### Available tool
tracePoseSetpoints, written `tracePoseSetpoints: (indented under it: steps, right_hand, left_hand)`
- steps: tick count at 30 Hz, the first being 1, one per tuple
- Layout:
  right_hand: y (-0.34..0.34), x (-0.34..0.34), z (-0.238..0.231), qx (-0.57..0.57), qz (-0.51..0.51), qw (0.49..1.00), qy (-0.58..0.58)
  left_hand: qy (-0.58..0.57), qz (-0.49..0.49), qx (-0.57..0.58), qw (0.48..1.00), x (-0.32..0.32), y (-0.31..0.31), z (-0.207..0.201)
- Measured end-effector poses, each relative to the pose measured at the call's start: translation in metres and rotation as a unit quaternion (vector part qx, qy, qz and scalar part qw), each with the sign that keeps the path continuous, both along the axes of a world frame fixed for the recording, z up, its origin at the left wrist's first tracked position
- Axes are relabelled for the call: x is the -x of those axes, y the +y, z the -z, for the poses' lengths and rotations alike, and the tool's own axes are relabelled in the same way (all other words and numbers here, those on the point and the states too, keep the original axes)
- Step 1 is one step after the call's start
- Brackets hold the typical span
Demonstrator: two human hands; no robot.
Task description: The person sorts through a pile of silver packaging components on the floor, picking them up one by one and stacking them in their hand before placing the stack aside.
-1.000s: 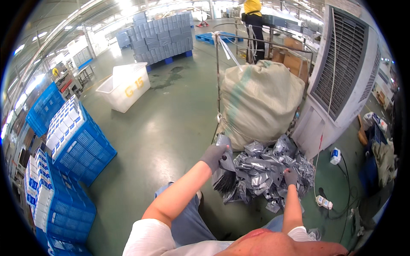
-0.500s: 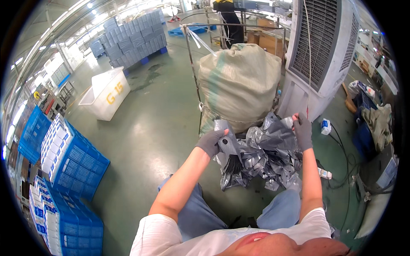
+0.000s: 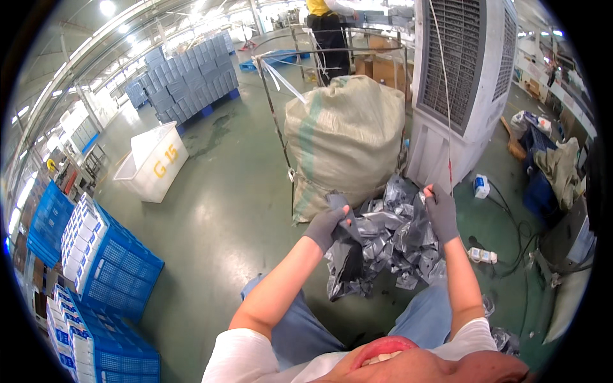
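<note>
My left hand [image 3: 325, 228], in a grey fingerless glove, is closed on a bundle of grey plastic bags [image 3: 348, 258] whose layered lower edges hang down. The thumb lies over the bundle's upper part. My right hand [image 3: 440, 214], gloved alike, is pinched at the top edge of a grey plastic bag [image 3: 416, 223]. Between and below both hands lies a crumpled heap of grey plastic bags [image 3: 383, 246] on the floor, in front of my knees. Where the pinched bag joins the heap I cannot make out.
Behind the heap stands a bulging woven sack [image 3: 348, 140] within a metal frame [image 3: 268, 83]. A tall air cooler [image 3: 440, 147] is at the right, with cables [image 3: 520, 236] on the floor. Blue crates [image 3: 124, 274] of white packs stand left, beyond them a white bin [image 3: 153, 166].
The bundle in my left hand has turned, so its flat face now shows less and its layered edge more. My right hand stays pinched, with grey plastic now stretched beside it.
</note>
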State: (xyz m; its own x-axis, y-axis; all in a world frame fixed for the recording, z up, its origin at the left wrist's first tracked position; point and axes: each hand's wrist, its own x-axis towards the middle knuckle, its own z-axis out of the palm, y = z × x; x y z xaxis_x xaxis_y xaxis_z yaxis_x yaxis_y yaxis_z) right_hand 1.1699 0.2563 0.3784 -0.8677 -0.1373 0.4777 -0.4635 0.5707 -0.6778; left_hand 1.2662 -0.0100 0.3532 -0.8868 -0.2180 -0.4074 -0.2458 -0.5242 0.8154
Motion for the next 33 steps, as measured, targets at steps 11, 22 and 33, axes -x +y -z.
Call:
tracePoseSetpoints:
  steps: [11,22,33]
  right_hand:
    - [0.042,0.040,-0.037,0.147,-0.281,0.920,-0.230]
    - [0.023,0.021,-0.037,0.135,-0.276,0.918,-0.251]
    - [-0.036,0.000,-0.016,0.184,-0.320,0.900,-0.231]
  left_hand:
    - [-0.014,0.048,-0.135,0.990,0.005,-0.018,-0.001]
    - [0.023,0.070,-0.055,0.996,-0.004,0.007,-0.010]
    - [0.019,0.117,-0.104,0.987,0.001,0.006,-0.003]
